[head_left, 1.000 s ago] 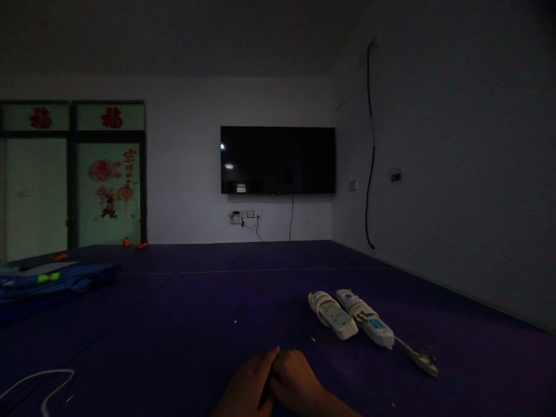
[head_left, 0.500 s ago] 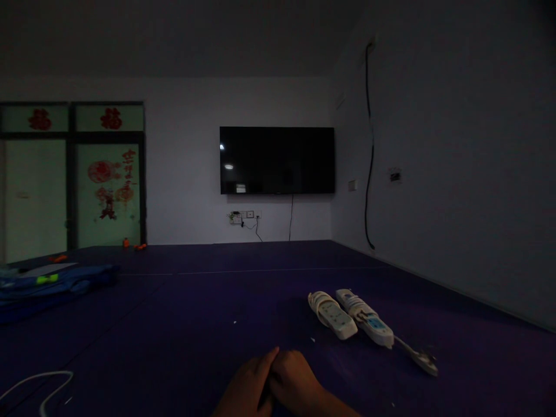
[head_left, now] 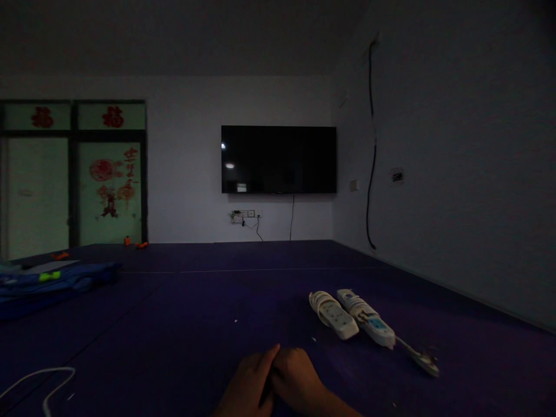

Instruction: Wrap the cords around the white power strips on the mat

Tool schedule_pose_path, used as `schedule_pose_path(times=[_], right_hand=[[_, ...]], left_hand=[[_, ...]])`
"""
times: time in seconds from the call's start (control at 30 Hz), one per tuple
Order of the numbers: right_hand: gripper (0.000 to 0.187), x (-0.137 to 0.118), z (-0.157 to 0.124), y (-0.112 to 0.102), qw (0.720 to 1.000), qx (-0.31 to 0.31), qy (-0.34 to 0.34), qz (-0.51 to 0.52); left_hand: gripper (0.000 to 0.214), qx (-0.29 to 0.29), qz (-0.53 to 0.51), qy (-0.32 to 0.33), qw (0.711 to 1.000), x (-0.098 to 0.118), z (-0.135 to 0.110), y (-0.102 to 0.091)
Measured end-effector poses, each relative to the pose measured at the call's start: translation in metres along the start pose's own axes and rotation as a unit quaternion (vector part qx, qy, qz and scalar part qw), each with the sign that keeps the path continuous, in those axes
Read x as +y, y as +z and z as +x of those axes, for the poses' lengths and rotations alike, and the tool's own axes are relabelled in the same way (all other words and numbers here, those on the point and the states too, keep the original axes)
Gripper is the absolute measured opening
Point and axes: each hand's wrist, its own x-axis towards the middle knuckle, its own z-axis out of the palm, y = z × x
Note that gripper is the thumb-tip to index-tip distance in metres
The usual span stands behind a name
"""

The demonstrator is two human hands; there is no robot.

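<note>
At the bottom middle, my left hand (head_left: pixel 248 379) and my right hand (head_left: pixel 299 373) rest pressed together above the dark purple surface (head_left: pixel 191 336). The left thumb lies up against the knuckles of the right hand. Both are closed, with the right one curled like a fist and most fingers hidden. No object shows in either. Ahead and to the right, apart from the hands, lie two white power strips, a shorter one (head_left: pixel 341 320) and a longer one (head_left: pixel 377 329), with cords wound round them. A plug end (head_left: pixel 424 363) trails from the longer strip.
Blue folded cloth (head_left: pixel 87 278) with a bright green item (head_left: pixel 49 276) lies at the left. A white cable (head_left: pixel 52 369) curls at lower left. Small orange objects (head_left: pixel 141 245) sit near the far edge. A television (head_left: pixel 278 159) hangs on the back wall.
The view has shifted very slightly, so the room sits a little farther right in the picture. My hands stay together in the same pose, and the power strips have not moved.
</note>
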Motion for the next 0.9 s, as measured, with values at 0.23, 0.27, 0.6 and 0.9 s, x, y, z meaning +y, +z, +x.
schedule_pose_path(times=[0.23,0.27,0.6,0.9], right_hand=[[0.025,0.034,0.000,-0.033,0.981,0.145,0.088,-0.096],[0.025,0.043,0.000,-0.039,0.975,0.152,0.110,-0.119],[0.048,0.106,-0.009,-0.059,0.931,0.095,0.280,-0.215],[0.056,0.111,-0.010,-0.060,0.923,0.057,0.296,-0.241]], left_hand=[[0.068,0.131,0.039,-0.054,0.989,-0.007,-0.003,0.002],[0.065,0.145,0.038,-0.066,0.987,-0.009,-0.003,0.002],[0.059,0.153,0.013,-0.097,0.983,-0.011,-0.001,0.003],[0.059,0.141,-0.008,-0.101,0.985,-0.008,-0.002,0.000]])
